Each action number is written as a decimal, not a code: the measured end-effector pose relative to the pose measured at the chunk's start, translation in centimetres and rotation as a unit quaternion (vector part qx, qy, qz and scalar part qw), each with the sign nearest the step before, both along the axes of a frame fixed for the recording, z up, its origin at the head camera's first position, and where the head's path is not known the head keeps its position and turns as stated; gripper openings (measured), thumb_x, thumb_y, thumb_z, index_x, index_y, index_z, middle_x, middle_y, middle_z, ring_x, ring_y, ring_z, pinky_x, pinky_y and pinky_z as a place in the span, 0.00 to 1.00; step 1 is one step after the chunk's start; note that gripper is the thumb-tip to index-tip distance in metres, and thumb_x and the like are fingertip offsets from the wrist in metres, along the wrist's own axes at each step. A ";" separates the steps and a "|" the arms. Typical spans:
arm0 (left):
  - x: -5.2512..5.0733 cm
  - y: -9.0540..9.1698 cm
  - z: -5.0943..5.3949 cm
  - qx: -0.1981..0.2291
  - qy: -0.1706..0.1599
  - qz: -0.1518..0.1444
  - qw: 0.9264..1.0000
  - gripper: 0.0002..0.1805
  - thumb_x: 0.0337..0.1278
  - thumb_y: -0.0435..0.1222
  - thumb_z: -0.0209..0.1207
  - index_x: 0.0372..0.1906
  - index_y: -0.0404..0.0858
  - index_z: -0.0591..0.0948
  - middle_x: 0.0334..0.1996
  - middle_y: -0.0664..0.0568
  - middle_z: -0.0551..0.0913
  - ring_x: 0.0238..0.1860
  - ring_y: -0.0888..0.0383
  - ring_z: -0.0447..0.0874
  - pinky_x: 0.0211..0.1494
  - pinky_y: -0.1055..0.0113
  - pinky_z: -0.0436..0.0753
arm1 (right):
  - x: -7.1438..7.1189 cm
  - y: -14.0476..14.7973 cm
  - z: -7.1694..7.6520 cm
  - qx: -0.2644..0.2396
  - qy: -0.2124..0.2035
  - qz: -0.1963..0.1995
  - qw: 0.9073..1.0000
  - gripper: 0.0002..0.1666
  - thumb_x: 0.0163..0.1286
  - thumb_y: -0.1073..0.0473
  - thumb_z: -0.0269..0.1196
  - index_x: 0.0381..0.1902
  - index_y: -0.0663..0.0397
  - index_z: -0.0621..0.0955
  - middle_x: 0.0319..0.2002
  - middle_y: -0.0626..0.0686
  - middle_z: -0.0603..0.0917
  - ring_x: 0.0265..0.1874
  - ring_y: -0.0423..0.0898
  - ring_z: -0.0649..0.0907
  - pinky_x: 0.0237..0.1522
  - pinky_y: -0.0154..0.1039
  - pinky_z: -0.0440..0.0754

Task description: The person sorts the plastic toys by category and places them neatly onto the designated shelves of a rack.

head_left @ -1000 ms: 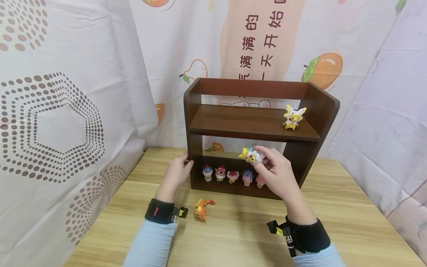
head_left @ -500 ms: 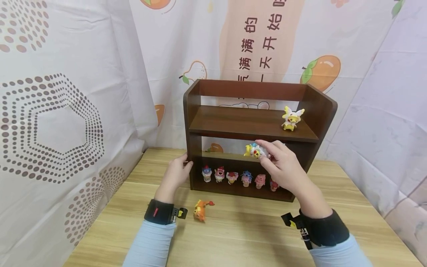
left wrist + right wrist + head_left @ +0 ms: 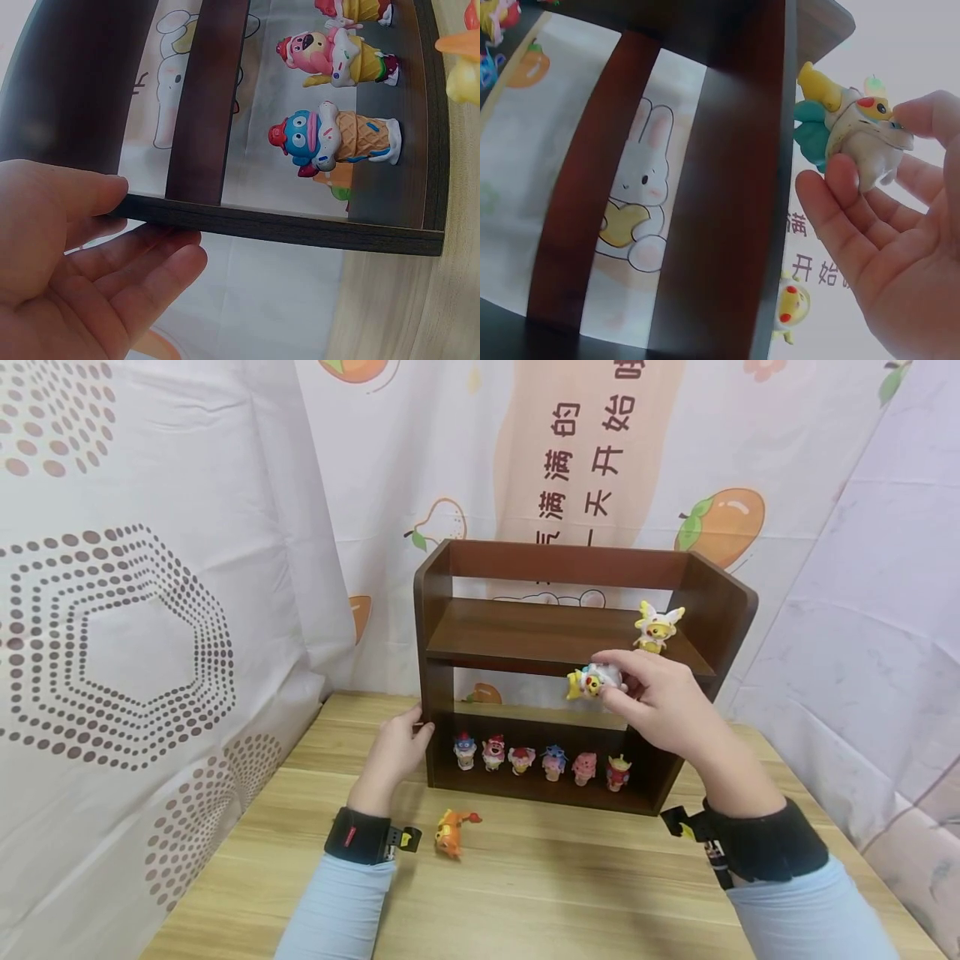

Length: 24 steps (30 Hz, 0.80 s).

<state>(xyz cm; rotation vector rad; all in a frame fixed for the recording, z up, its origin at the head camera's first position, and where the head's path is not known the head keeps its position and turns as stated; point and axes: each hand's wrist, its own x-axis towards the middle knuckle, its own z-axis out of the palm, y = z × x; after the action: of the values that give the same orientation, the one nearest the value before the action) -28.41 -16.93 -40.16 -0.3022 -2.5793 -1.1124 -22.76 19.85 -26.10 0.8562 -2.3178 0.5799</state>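
Note:
Between the thumb and fingers of my right hand is a white figurine with a yellow face, yellow ears and a teal part. It lies sideways in front of the upper shelf's edge. My left hand holds the left side panel of the dark brown shelf unit, thumb on one side and fingers on the other. On the upper shelf at the right stands a yellow figurine in a white hood, its feet hidden by my right hand. An orange figurine lies on the table before the unit.
Several ice-cream-cone figurines stand in a row on the lower shelf, from a blue-headed one at the left to a red one at the right. The wooden table reaches patterned curtains at the back and sides.
My right hand has risen and moved right with the white figurine, from before the lower opening to the upper shelf's edge. The red cone figurine is now uncovered. My left hand stays put.

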 end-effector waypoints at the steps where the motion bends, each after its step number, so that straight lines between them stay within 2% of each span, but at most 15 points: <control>1: 0.0 0.0 0.0 0.000 0.001 0.000 1.000 0.26 0.75 0.39 0.56 0.71 0.33 0.73 0.62 0.38 0.80 0.57 0.43 0.84 0.58 0.50 0.82 | -0.1 0.0 0.3 0.002 -0.002 -0.002 1.000 0.19 0.66 0.64 0.65 0.56 0.53 0.84 0.33 0.48 0.81 0.28 0.42 0.76 0.29 0.37 0.75; 4: -0.1 0.0 0.0 0.002 0.004 -0.002 1.000 0.25 0.75 0.38 0.56 0.71 0.34 0.74 0.61 0.39 0.80 0.56 0.44 0.84 0.58 0.50 0.83 | -0.3 0.2 1.2 0.002 -0.012 -0.015 1.000 0.17 0.65 0.63 0.65 0.53 0.54 0.82 0.31 0.48 0.81 0.28 0.42 0.77 0.30 0.35 0.76; 10: -0.2 -0.1 -0.1 -0.001 0.010 -0.004 1.000 0.25 0.74 0.38 0.56 0.71 0.33 0.74 0.61 0.39 0.81 0.57 0.44 0.84 0.59 0.50 0.82 | -0.5 0.3 2.8 -0.004 -0.044 -0.030 0.999 0.18 0.64 0.63 0.66 0.51 0.59 0.77 0.35 0.52 0.83 0.31 0.44 0.80 0.34 0.32 0.78; 12: -0.2 -0.1 -0.1 -0.001 0.011 -0.004 1.000 0.25 0.74 0.38 0.56 0.71 0.33 0.74 0.61 0.39 0.81 0.57 0.44 0.84 0.59 0.50 0.82 | -0.6 0.3 3.2 -0.001 -0.048 -0.036 0.998 0.18 0.65 0.63 0.65 0.51 0.59 0.77 0.35 0.52 0.83 0.32 0.45 0.80 0.35 0.34 0.79; 18: -0.2 0.0 0.0 0.002 0.008 -0.004 1.000 0.25 0.74 0.37 0.56 0.71 0.33 0.74 0.61 0.39 0.81 0.57 0.44 0.83 0.59 0.50 0.82 | -1.3 0.3 4.8 0.014 -0.063 -0.052 0.997 0.18 0.66 0.63 0.65 0.54 0.58 0.79 0.37 0.55 0.85 0.35 0.49 0.84 0.39 0.49 0.82; 24: -0.2 0.0 -0.1 0.003 0.015 -0.003 1.000 0.24 0.73 0.36 0.57 0.70 0.34 0.75 0.59 0.39 0.82 0.56 0.44 0.84 0.58 0.50 0.82 | -2.4 0.3 6.3 0.047 -0.075 -0.050 0.995 0.20 0.68 0.60 0.64 0.58 0.54 0.79 0.41 0.58 0.85 0.36 0.51 0.83 0.38 0.50 0.80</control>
<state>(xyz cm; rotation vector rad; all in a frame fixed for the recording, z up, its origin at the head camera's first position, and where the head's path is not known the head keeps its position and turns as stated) -28.60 -16.90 -40.22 -0.3239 -2.5515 -1.1087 -25.21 20.16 -19.81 0.7560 -2.5251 0.5101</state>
